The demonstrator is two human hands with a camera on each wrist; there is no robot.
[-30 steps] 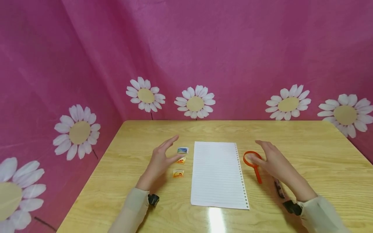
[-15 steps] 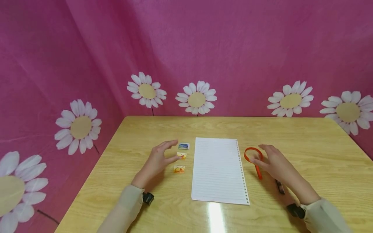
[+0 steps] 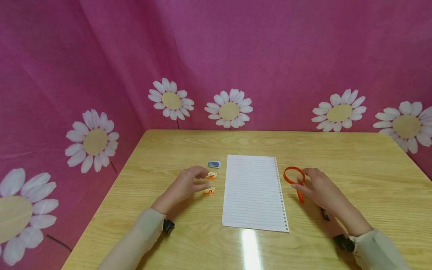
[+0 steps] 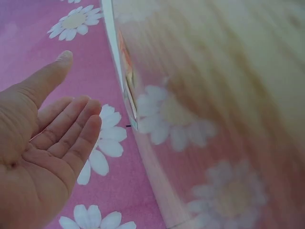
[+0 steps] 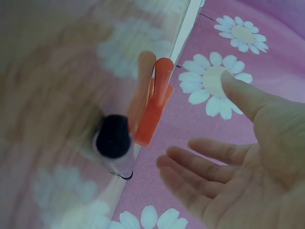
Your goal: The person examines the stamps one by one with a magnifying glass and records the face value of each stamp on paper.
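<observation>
Both hands are loose and hold nothing: the left hand [image 3: 181, 188] hangs beside three small cards [image 3: 213, 176], overlapping the lower two in the head view, and the right hand [image 3: 322, 192] hovers by the red magnifying glass [image 3: 299, 193], which lies on the table [image 3: 192, 240] right of the lined paper [image 3: 254, 193]. For a tidy hold, the right thumb and forefinger would best pinch the handle [image 3: 300, 198], avoiding the lens; thin cards should lift more easily by an edge
</observation>
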